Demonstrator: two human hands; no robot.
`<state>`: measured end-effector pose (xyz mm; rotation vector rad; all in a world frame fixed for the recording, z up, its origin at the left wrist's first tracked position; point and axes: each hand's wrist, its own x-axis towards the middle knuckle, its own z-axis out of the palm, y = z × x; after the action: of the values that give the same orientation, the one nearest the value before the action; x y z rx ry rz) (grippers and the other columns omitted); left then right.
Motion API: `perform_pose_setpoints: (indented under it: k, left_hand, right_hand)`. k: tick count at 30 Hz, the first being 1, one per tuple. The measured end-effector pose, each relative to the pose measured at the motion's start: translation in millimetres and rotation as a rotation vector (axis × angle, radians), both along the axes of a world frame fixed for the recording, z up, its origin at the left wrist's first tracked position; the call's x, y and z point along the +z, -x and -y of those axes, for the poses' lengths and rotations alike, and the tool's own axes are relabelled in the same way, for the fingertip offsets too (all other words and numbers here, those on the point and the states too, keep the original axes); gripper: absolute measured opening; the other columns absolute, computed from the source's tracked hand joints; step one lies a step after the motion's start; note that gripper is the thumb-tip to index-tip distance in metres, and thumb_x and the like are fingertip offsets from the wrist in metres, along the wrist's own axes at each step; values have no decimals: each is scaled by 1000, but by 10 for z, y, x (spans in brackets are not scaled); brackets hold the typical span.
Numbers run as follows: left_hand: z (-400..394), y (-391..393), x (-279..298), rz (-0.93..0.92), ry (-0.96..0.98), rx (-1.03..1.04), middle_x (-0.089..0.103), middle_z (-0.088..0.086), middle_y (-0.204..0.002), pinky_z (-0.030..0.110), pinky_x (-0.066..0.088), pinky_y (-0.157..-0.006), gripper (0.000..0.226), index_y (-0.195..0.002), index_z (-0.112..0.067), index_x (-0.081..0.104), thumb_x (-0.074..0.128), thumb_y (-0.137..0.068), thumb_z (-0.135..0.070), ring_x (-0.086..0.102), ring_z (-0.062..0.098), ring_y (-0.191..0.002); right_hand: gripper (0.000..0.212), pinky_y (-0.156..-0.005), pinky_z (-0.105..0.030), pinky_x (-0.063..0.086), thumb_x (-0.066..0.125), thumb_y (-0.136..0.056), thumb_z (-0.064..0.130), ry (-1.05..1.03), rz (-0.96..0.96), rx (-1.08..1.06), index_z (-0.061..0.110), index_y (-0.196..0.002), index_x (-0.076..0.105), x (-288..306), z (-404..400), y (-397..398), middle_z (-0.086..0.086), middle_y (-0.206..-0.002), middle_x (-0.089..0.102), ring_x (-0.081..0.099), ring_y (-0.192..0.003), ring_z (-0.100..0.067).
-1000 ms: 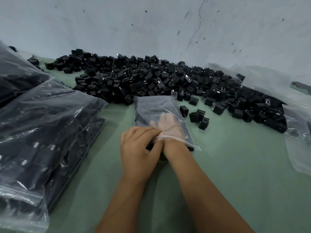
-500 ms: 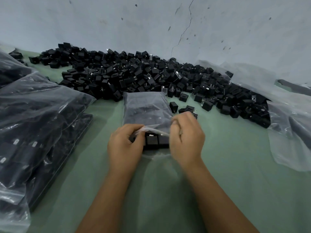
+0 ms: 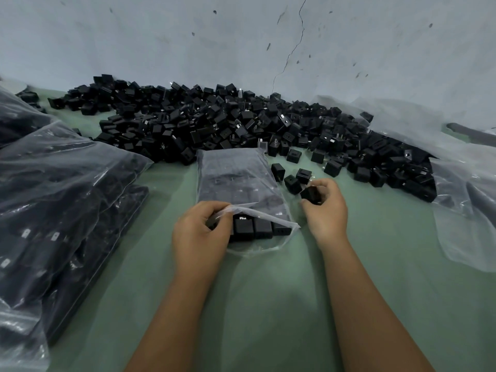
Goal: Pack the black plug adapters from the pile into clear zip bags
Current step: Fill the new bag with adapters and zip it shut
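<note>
Left grip: fingers pinched the upper film at the bag's mouth and lifted it, so the opening faced me. Right grip: fingers and thumb were curled round one adapter, held just above the desk to the right of the bag's mouth. I saw the bag lying flat on the green desk between the two hands, its far end touching the pile. It was largely filled with adapters, and a row of them showed at the open mouth. I noted three loose adapters on the desk just beyond the right hand, between the bag and the pile. The pile spread along the wall. Filled bags were stacked at the left. Empty clear film lay at the right.
</note>
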<state>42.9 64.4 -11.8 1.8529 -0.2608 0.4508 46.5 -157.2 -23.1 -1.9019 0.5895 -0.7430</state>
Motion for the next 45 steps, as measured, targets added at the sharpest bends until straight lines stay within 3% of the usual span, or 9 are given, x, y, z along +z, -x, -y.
perform_pose_setpoints:
  k: [6, 12, 17, 21, 25, 33, 38, 41, 45]
  left_hand:
    - [-7, 24, 18, -38, 40, -22, 70, -16, -78, 33, 54, -73, 26, -77, -40, 70, 68, -83, -15, 64, 4, -77]
    - [-18, 46, 20, -41, 31, -29, 70, -16, -77, 23, 51, -69, 26, -78, -39, 71, 67, -82, -13, 64, 2, -76]
    - [-32, 47, 13, -52, 14, -26, 70, -16, -79, 24, 51, -70, 25, -80, -37, 72, 67, -82, -12, 63, 1, -77]
    - [-28, 41, 13, -62, 7, -23, 71, -17, -80, 18, 50, -70, 23, -82, -35, 73, 67, -83, -13, 63, 0, -78]
    - [-31, 53, 20, -68, 6, -22, 71, -16, -80, 19, 49, -70, 24, -81, -36, 73, 67, -83, -13, 64, 0, -78]
    - [-23, 60, 35, -76, 13, -21, 71, -14, -79, 34, 54, -75, 18, -83, -30, 75, 67, -83, -14, 64, 5, -78]
    - [-29, 72, 70, -51, 6, -63, 71, -14, -83, 44, 54, -78, 15, -87, -28, 76, 66, -82, -18, 65, 10, -84]
    - [-40, 101, 104, 11, -32, -66, 69, -18, -84, 50, 49, -86, 21, -89, -28, 76, 59, -76, -26, 62, 8, -88]
    - [-27, 114, 134, 54, -49, -26, 66, -21, -80, 53, 46, -86, 17, -84, -32, 74, 60, -75, -27, 58, 12, -87]
  right_hand:
    - [36, -89, -18, 47, 72, -78, 0, -118, 161, 36, 29, -96, 65, 14, 7, 140, 15, -100, 63, 60, -97, -1]
    - [50, -73, -4, 39, 55, -74, -15, 49, 70, 72, 35, -77, 59, -6, -17, 216, 10, -96, 62, 58, -95, -13]
    - [61, -68, 2, 34, 41, -75, -16, 212, -28, 41, 34, -101, 66, -15, 6, 406, 9, -107, 57, 52, -88, 3]
    - [51, -64, -6, 36, 48, -78, -3, 189, -30, -8, 46, -82, 60, 20, -24, 507, 10, -100, 54, 52, -89, 1]
    - [40, -61, -18, 39, 50, -80, 2, 220, -87, 6, 38, -70, 64, 20, -54, 550, 10, -90, 58, 54, -75, -3]
    - [26, -69, -28, 41, 50, -85, 7, 467, -213, 11, 14, -90, 74, 5, -75, 510, 3, -89, 59, 53, -87, -17]
    - [21, -73, -23, 42, 55, -81, -2, 444, 19, -69, 8, -81, 74, 76, -201, 530, 4, -78, 62, 59, -81, -17]
    - [21, -62, -23, 43, 51, -74, -7, 378, 271, -121, 5, -66, 67, 132, -354, 624, 3, -67, 59, 57, -68, -17]
    - [18, -53, -23, 35, 41, -69, -1, 415, 470, 38, 2, -54, 50, 165, -667, 781, -4, -55, 48, 45, -56, -19]
